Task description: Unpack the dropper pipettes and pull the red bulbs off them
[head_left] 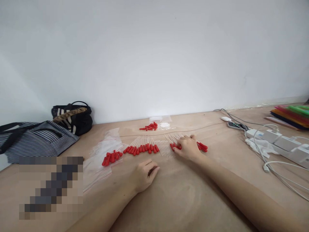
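My right hand (189, 148) lies over a fan of thin pale sticks (172, 138) with red bulb-like ends (202, 147), its fingers spread and touching them; it hides the middle of the group. My left hand (146, 175) rests on the table with its fingers loosely curled and nothing seen in them. Ahead of it lies another fan of pale sticks (142, 140) with red ends (141, 149). Between the two fans is a row of bare thin sticks (165, 149). Loose red bulb-like pieces (112, 158) are piled on clear plastic bags (112, 137) at the left.
More red pieces (149, 127) lie near the wall, beside a small clear bag (160, 119). A striped bag (36, 138) and a black bag (82, 120) stand at the left. A power strip (287, 148), cables and a stack of coloured sheets (292, 116) occupy the right.
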Demonstrator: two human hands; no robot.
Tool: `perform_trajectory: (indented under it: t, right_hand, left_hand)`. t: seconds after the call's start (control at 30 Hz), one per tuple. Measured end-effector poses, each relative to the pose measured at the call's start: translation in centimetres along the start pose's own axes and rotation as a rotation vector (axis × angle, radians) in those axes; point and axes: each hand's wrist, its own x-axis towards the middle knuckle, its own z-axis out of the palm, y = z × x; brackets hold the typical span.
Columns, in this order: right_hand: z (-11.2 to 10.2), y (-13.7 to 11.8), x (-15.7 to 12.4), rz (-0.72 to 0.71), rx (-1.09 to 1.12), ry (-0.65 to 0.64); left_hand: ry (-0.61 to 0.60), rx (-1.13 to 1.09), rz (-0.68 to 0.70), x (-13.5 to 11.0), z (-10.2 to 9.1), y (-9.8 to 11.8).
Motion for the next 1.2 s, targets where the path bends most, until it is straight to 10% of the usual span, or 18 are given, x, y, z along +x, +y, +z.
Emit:
perform_trajectory:
  t: [0.27,0.5,0.9,1.2]
  right_hand:
    - [0.9,-3.9,-3.1,-0.14,0.231,0.338]
    - [1.9,-5.6,-4.5,-0.402,0.29,0.34]
    - [1.5,-2.5,-4.0,-0.603,0.173,0.312]
    - [1.7,-2.9,-4.1,-0.605,0.296,0.172]
  left_hand:
    - [0.011,-0.639,-0.387,1.8,2.0,0.2]
    - [0.044,-0.798,-0.517,2.0,1.8,0.7]
    - [-0.009,-0.146,-0.043,0.7,0.5,0.3]
    - [-0.056,-0.157,-0.115,0.8,0.1,0.3]
